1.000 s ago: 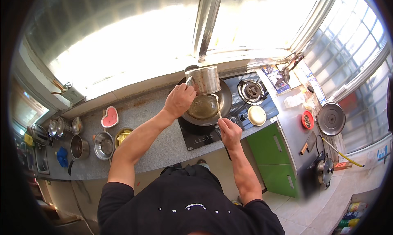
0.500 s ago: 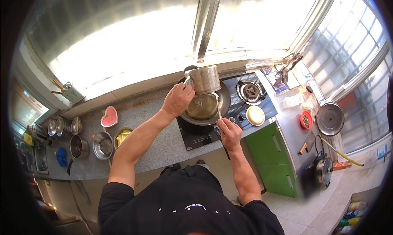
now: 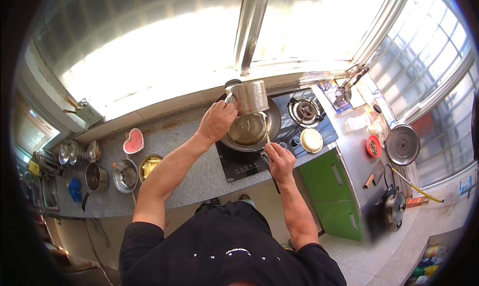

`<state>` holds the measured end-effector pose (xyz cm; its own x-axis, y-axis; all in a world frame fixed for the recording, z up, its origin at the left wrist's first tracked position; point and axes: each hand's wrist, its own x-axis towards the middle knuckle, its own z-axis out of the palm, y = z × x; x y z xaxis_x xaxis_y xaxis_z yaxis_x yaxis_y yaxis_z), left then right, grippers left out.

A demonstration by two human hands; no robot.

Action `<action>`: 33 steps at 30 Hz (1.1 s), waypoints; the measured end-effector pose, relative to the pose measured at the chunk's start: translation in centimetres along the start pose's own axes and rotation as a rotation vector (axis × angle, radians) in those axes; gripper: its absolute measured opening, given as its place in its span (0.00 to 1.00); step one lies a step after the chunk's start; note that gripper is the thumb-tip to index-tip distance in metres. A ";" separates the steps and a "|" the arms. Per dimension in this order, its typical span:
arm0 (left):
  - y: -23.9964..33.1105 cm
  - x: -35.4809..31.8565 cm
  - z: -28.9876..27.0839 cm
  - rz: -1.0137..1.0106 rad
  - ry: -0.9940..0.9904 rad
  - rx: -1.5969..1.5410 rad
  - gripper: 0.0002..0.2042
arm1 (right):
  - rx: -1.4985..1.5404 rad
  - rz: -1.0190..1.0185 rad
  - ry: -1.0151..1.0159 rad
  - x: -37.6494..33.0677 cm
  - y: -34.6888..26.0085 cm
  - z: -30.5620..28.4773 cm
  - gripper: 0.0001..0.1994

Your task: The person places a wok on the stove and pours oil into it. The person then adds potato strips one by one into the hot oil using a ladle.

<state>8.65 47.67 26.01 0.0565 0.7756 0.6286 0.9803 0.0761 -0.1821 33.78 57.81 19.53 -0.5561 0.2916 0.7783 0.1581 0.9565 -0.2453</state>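
My left hand (image 3: 218,120) is closed on the handle of a dented metal pot (image 3: 250,97), held above the far side of a dark frying pan (image 3: 274,122). Its mouth does not show. Yellowish liquid (image 3: 245,131) covers the bottom of the pan, which sits on a black cooktop (image 3: 233,167). In my right hand (image 3: 281,161) is the thin handle of what looks like a spoon (image 3: 267,131). The spoon's head is just below the pot, over the pan's right part. Whether it touches the liquid I cannot tell.
Right of the pan are a gas burner (image 3: 304,111) and a round pale lid (image 3: 311,140). Leftward stand a bowl of yellow pieces (image 3: 149,167), a steel bowl (image 3: 125,175), a pink heart-shaped dish (image 3: 133,141) and a saucepan (image 3: 96,178). A red bowl (image 3: 372,146) lies far right.
The liquid's surface in the pan has shifted and shows different ripples. Both hands, the pot and the spoon have stayed almost in place.
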 end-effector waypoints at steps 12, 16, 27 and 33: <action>0.1 0.0 0.5 -0.003 -0.014 -0.011 0.10 | -0.025 -0.003 -0.038 0.7 0.0 -0.1 0.11; 0.0 -0.1 0.5 -0.007 -0.008 -0.020 0.10 | 0.001 0.014 -0.032 1.4 0.0 0.1 0.12; -0.4 -0.1 0.3 -0.006 0.009 -0.035 0.09 | -0.014 0.010 -0.032 2.0 0.3 0.8 0.11; -0.6 -0.2 0.5 -0.001 0.005 -0.032 0.09 | -0.008 0.035 -0.027 2.3 0.1 0.8 0.12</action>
<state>7.98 47.80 25.65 0.0568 0.7725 0.6325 0.9859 0.0563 -0.1573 31.86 58.55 20.84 -0.5722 0.3248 0.7531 0.1844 0.9457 -0.2678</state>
